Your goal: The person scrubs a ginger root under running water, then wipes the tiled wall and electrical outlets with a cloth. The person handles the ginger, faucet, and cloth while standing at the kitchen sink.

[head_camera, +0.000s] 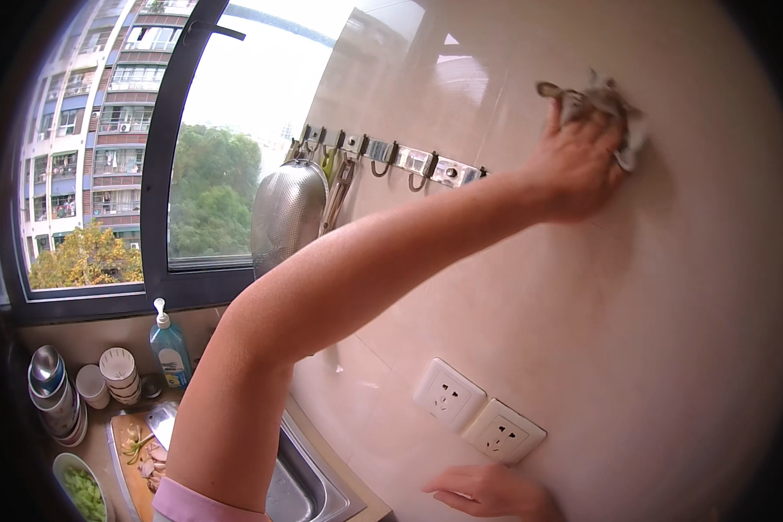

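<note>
My left hand (pixel 581 156) is raised high, pressing a crumpled grey-white cloth (pixel 597 101) against a beige tiled wall (pixel 691 274). The cloth is blurred, and my fingers partly cover it. The bare left forearm crosses the view from a pink sleeve at lower left. At the bottom edge is my right hand (pixel 492 491), its fingers pointing left and slightly bent, holding nothing visible. It lies just below two white wall sockets (pixel 450 395); whether it touches the wall, I cannot tell.
A metal hook rail (pixel 414 160) carries a perforated strainer (pixel 287 209) and tongs (pixel 340 189) beside the window (pixel 153 150). Below are a blue pump bottle (pixel 168 349), stacked bowls (pixel 59 401), a cutting board (pixel 125 450) with chopped food, a bowl of greens (pixel 81 492) and a steel sink (pixel 300 486).
</note>
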Demonstrator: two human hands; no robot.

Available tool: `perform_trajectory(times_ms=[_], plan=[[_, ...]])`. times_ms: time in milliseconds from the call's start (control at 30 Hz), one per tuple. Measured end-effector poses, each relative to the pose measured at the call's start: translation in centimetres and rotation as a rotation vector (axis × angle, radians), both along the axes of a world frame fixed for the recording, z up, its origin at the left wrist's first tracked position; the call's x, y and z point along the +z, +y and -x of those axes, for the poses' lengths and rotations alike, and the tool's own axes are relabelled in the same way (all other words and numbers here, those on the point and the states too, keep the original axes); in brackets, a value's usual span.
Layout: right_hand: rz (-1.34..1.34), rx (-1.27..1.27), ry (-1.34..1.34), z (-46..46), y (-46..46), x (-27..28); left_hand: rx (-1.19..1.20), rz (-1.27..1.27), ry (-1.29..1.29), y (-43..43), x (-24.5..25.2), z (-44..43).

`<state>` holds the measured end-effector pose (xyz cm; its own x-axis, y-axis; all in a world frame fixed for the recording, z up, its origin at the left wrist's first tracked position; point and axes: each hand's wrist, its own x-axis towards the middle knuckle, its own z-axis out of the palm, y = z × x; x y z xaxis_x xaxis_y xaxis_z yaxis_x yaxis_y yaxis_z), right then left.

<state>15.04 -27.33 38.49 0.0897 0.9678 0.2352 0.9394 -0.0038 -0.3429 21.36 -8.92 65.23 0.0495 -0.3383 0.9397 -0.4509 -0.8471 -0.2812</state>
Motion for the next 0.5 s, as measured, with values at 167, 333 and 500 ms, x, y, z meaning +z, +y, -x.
perform_trajectory(times_ms=[167,333,500], plan=[[0.041,-0.055,-0.025,0.2,-0.7,0.7,-0.034,0.061,0.125,2.4,1.0,-0.4],[0.047,-0.027,-0.048,0.7,-0.2,0.8,0.081,0.558,-0.129,21.7,4.6,-6.1],[0.072,0.010,0.007,0.3,-0.1,0.2,0.037,0.965,0.236,27.0,3.1,-5.2]])
